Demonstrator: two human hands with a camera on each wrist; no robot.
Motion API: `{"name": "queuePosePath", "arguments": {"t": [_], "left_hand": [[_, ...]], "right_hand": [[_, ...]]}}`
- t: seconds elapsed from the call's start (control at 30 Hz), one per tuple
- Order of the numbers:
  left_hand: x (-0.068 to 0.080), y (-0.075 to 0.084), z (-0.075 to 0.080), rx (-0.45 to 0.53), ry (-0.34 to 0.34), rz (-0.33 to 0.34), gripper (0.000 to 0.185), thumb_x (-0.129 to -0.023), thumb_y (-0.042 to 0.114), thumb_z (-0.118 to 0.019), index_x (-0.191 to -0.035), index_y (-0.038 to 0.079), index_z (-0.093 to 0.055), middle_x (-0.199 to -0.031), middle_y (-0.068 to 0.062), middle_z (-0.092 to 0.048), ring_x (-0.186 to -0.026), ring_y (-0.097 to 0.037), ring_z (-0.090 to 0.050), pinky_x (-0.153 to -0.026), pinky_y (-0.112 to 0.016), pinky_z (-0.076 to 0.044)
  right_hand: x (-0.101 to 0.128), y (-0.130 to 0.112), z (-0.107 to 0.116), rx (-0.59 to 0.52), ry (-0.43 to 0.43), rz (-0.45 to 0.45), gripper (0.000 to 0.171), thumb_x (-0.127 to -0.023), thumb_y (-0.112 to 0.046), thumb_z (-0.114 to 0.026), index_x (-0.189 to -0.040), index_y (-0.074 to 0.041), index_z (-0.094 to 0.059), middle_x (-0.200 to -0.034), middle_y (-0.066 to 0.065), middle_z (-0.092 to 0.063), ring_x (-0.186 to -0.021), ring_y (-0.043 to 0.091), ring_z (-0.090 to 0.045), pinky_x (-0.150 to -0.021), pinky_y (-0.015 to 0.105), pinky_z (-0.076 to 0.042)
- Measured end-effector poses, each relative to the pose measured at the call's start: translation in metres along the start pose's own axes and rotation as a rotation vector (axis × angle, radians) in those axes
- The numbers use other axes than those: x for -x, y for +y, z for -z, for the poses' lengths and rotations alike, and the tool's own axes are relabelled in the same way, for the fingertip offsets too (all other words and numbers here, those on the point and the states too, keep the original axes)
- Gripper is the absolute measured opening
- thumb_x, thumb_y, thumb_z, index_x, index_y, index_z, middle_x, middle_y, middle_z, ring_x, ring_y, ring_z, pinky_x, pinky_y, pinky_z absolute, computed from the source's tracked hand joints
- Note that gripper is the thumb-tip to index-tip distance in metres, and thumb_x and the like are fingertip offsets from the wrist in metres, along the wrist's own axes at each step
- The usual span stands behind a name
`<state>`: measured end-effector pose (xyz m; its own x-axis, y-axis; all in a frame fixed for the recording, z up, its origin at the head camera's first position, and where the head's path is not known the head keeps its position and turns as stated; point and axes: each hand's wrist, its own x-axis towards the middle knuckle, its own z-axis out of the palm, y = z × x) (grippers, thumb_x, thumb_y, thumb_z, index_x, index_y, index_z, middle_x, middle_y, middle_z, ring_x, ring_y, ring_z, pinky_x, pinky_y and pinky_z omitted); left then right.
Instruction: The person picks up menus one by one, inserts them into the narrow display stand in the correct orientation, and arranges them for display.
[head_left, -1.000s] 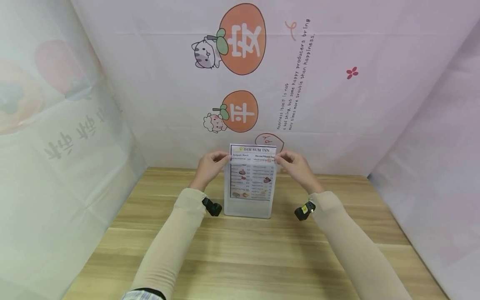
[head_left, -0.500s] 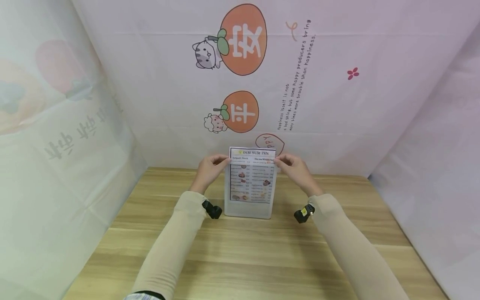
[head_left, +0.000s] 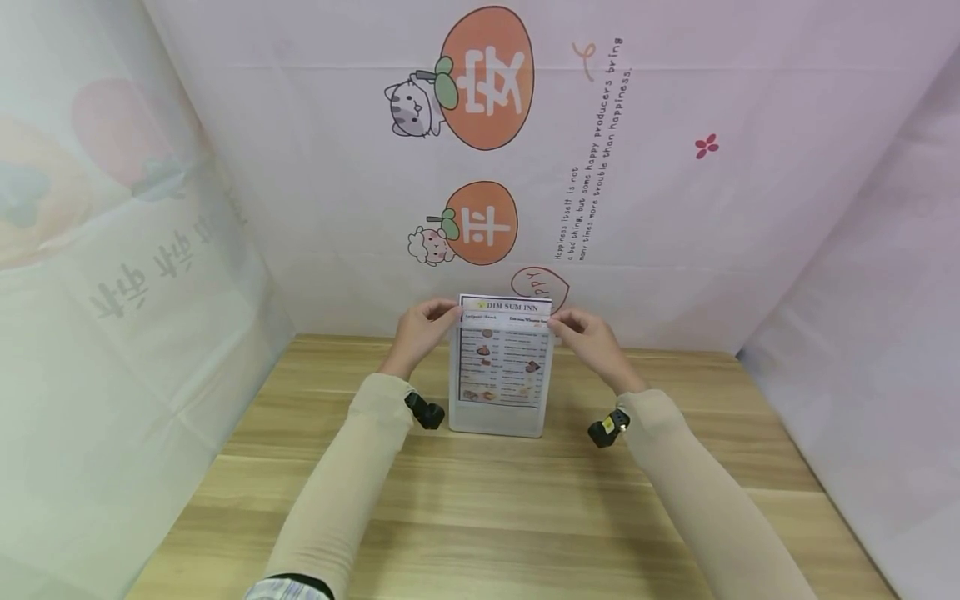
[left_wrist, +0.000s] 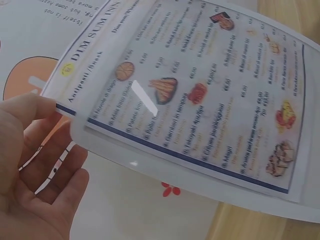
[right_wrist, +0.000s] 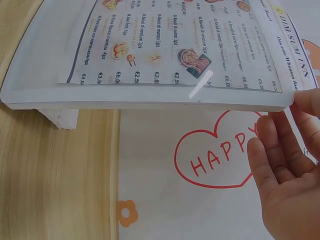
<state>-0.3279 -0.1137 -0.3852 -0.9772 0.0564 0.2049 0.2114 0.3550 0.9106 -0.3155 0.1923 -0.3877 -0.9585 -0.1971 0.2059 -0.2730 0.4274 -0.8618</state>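
A printed menu sheet (head_left: 501, 367), headed "DIM SUM INN", sits mostly inside an upright clear-and-white display stand (head_left: 495, 421) on the table. Its top strip sticks out above the stand's top edge, and below its print a pale band of the stand shows. My left hand (head_left: 420, 335) pinches the sheet's upper left edge between thumb and forefinger, the other fingers loosely bent in the left wrist view. On the opposite side, my right hand (head_left: 595, 342) pinches the sheet's upper right edge, fingertips right at the stand's rounded corner. Seen from the right wrist, a white foot (right_wrist: 62, 119) shows behind the stand.
The wood-grain table (head_left: 480, 517) reaches toward me on this side of the stand. Close behind rises a white cloth backdrop (head_left: 337, 192) printed with orange fruits and lettering. Further cloth walls stand at left (head_left: 97, 375) and right (head_left: 885, 333).
The menu sheet has slid slightly down into the stand, mostly during the first half second. Both hands dipped with it; the left hand has since shifted a little up the edge. The stand stays put.
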Motion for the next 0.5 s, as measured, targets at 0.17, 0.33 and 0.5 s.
{"name": "queuePosePath", "arguments": {"t": [0.17, 0.33, 0.5], "left_hand": [[-0.004, 0.010, 0.003, -0.007, 0.012, -0.022, 0.030, -0.095, 0.045, -0.067, -0.113, 0.021, -0.074, -0.110, 0.006, -0.070, -0.110, -0.017, -0.061, -0.099, -0.042, -0.046], [-0.005, 0.016, 0.005, -0.008, 0.007, -0.023, 0.030, -0.096, 0.044, -0.067, -0.112, 0.020, -0.074, -0.109, 0.005, -0.070, -0.110, -0.016, -0.061, -0.101, -0.042, -0.046], [-0.004, 0.019, 0.005, -0.001, 0.004, -0.017, 0.028, -0.096, 0.043, -0.067, -0.110, 0.020, -0.074, -0.108, 0.006, -0.070, -0.109, -0.016, -0.062, -0.101, -0.042, -0.046]], "right_hand": [[0.000, 0.000, 0.000, 0.001, 0.000, 0.004, 0.035, -0.100, -0.043, -0.060, -0.114, -0.011, -0.065, -0.115, 0.007, -0.065, -0.109, 0.024, -0.057, -0.094, 0.044, -0.048], [0.000, 0.002, 0.000, 0.003, 0.000, 0.012, 0.035, -0.100, -0.043, -0.060, -0.114, -0.011, -0.065, -0.115, 0.007, -0.065, -0.109, 0.025, -0.057, -0.094, 0.044, -0.048], [-0.001, 0.001, 0.000, -0.007, -0.006, 0.002, 0.040, -0.100, -0.046, -0.058, -0.118, -0.011, -0.064, -0.118, 0.007, -0.063, -0.112, 0.024, -0.056, -0.097, 0.046, -0.047]]}}
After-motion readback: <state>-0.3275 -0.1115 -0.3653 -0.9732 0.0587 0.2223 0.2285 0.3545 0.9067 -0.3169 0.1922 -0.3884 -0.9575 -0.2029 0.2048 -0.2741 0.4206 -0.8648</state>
